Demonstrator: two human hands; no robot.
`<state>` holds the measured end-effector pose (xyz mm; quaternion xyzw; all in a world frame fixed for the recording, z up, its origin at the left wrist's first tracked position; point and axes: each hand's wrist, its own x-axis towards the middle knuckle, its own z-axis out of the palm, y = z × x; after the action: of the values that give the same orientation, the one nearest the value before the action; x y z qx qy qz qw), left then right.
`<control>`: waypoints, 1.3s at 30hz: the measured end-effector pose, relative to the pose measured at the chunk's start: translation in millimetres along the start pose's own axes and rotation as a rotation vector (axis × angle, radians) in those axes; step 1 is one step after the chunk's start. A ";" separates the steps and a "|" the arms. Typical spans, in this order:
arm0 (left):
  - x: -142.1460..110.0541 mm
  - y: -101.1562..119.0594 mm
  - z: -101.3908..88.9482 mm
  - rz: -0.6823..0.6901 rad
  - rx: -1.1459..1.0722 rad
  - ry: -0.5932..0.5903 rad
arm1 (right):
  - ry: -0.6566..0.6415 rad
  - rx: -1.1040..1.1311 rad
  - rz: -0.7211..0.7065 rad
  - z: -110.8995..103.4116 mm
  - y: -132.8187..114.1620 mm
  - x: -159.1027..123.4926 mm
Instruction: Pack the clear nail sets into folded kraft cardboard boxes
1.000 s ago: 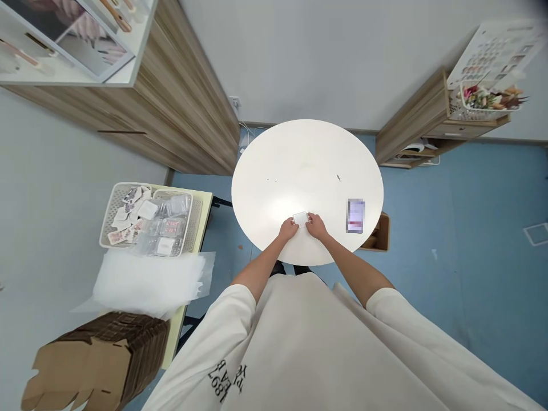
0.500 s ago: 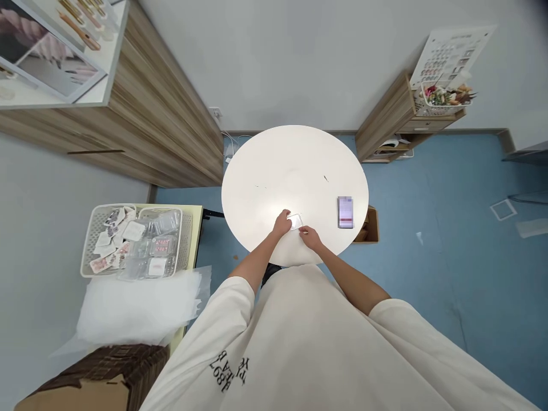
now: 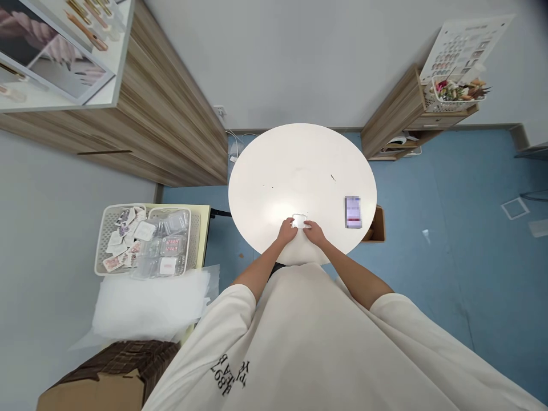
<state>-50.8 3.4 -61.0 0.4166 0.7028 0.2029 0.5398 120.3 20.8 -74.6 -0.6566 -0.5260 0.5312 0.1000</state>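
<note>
Between my hands, near the front edge of the round white table (image 3: 299, 154), is a small clear plastic box (image 3: 299, 221) with a whitish inside. My left hand (image 3: 287, 230) grips its left side with closed fingers. On the opposite side, my right hand (image 3: 314, 233) pinches the right edge. Whether the box rests on the tabletop or is raised slightly, I cannot tell. A phone (image 3: 353, 212) with a lit, blurred screen lies on the table to the right of my hands.
Left of the table, a white basket (image 3: 99, 251) holds cards and clear boxes, beside stacked translucent sheets (image 3: 149, 305). Below them is a cardboard box (image 3: 94, 394). A wooden cabinet (image 3: 184, 108) stands behind left, a smaller one (image 3: 391, 117) behind right. A brown bin (image 3: 379, 225) sits by the table.
The clear box has turned from a tilt to nearly square with me. My right hand has moved up along its right side. The whole view has shifted slightly.
</note>
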 end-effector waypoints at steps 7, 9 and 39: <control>-10.8 -7.8 -6.5 -0.077 -0.055 0.051 | 0.007 -0.056 -0.035 2.9 0.2 -0.1; -12.8 -9.5 -7.2 -0.086 -0.053 0.056 | 0.028 -0.054 -0.031 2.5 4.2 -3.6; 4.5 15.0 0.3 -0.006 -0.025 0.245 | 0.148 -0.107 -0.123 -12.8 -36.5 2.2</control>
<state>-45.4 15.5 -52.8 0.3798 0.7621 0.2596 0.4556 108.9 43.7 -45.3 -0.6647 -0.5843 0.4453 0.1357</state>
